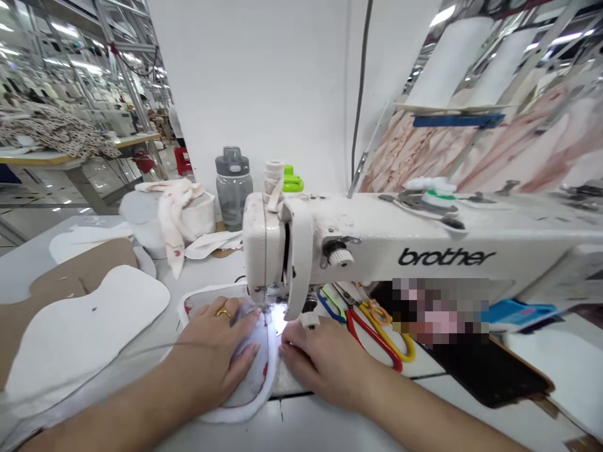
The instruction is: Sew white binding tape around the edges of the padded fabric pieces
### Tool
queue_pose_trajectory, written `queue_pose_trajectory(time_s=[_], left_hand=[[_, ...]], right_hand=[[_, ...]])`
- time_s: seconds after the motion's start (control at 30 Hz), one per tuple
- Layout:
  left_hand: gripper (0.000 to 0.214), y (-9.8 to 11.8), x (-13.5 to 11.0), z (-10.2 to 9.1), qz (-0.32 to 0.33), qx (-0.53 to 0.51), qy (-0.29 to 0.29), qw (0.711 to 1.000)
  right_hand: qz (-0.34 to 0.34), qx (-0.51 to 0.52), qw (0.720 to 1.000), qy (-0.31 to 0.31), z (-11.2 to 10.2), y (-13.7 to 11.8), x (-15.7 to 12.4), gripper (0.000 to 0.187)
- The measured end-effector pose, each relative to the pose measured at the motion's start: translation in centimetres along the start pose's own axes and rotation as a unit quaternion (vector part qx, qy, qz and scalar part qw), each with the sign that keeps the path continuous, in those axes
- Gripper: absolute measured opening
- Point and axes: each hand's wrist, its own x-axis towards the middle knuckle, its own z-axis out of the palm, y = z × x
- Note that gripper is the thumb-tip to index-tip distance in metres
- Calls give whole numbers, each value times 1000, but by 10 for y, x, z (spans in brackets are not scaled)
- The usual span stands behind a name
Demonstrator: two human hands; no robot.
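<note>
A pale fabric piece [242, 380] with red marks and a thick white rim lies under the head of the white sewing machine [367, 232], its right edge at the lit needle area. My left hand [219, 342], a gold ring on one finger, rests flat on this piece with fingers and thumb apart. To the right of the needle, my right hand [320, 358] has its fingers curled together, fingertips beside the white rim. Whatever is between them is hidden. Red-handled scissors [374, 339] and yellow-handled scissors [400, 336] lie just behind my right hand.
White cut pieces [94, 326] and brown card [85, 270] cover the left side. Behind them stand a grey bottle [234, 194] and a cloth-draped container [198, 210]. A dark phone [504, 370] and a blue packet [522, 314] lie right. Thread cones [450, 59] stand above.
</note>
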Motion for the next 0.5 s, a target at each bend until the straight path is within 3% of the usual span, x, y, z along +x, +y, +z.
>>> queue_pose_trajectory(time_s=[0.2, 0.33, 0.4, 0.5], left_hand=[[40, -1, 3, -3, -9, -15, -3, 1000], [41, 4, 2, -13, 5, -17, -1, 1000], [41, 11, -10, -20, 11, -6, 5, 1000], [42, 27, -52, -24, 14, 12, 8, 1000]], right_hand=[[-70, -42, 997, 10, 6, -4, 0, 25], [-76, -87, 993, 29, 3, -17, 0, 23], [-77, -110, 990, 53, 3, -30, -6, 17], [-86, -131, 982, 105, 20, -58, -24, 4]])
